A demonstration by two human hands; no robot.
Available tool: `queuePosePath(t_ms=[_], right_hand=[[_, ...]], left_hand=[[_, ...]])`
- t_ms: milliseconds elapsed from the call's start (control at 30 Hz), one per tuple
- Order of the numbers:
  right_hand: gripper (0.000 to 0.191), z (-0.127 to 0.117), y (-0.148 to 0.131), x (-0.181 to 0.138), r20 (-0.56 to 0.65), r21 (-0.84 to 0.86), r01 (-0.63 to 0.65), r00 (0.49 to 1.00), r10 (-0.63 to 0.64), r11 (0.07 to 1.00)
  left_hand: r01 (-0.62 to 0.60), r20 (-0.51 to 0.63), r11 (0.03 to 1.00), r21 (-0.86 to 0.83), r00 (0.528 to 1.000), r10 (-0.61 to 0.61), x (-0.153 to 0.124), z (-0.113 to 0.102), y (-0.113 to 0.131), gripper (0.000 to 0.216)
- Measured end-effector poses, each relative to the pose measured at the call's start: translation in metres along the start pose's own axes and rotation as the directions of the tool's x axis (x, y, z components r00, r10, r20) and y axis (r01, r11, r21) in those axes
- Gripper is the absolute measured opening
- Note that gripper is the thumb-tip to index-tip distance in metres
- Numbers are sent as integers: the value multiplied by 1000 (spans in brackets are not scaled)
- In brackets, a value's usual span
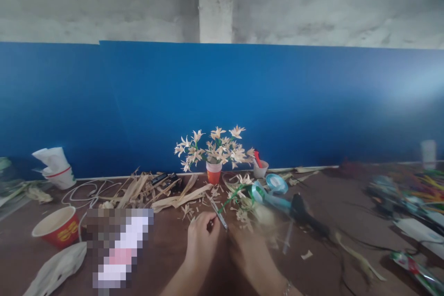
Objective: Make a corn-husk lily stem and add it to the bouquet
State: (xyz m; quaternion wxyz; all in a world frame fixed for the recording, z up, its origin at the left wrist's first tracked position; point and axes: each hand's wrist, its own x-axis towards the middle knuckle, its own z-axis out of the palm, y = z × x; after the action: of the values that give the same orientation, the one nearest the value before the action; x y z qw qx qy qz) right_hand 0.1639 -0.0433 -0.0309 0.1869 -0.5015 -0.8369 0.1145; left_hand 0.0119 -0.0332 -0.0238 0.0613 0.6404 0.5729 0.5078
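My left hand [203, 233] is low in the middle of the view, thumb and forefinger curled together in a pinch. What they hold, if anything, is too small to make out. Right by those fingertips lies a slim metal tool [219, 215], perhaps tweezers or scissors. My right hand [251, 243] is smeared by motion, so its fingers do not show clearly. Just past it are pale husk flowers [244, 210] and a green-wrapped stem [236, 194]. Further back, a bunch of cream flowers [222, 148] stands upright in a red-and-white paper cup [214, 175].
Dried husk strips [138, 189] litter the table's back left. At left are a red paper bowl [57, 227] and a white cup [60, 173]. Right of centre lie a light-blue tape roll [276, 184] and a black corded tool [305, 215]. A blue panel [222, 88] stands behind.
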Motion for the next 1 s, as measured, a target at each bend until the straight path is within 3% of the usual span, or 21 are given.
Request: queuePosePath(t_ms=[267, 533, 800, 1000], right_hand=[[29, 0, -4, 9, -58, 144, -63, 996, 72, 988], [25, -4, -5, 4, -58, 188, -13, 998, 24, 982], [27, -2, -5, 8, -96, 205, -26, 994, 47, 978], [19, -11, -9, 3, -102, 282, 53, 994, -24, 958]], left_hand=[[-84, 56, 995, 46, 995, 81, -4, -2, 7, 20], [-109, 61, 994, -20, 992, 111, -4, -2, 2, 17], [-204, 18, 977, 57, 979, 204, -7, 1, 0, 20], [-225, 12, 974, 0, 974, 225, -6, -3, 4, 18]])
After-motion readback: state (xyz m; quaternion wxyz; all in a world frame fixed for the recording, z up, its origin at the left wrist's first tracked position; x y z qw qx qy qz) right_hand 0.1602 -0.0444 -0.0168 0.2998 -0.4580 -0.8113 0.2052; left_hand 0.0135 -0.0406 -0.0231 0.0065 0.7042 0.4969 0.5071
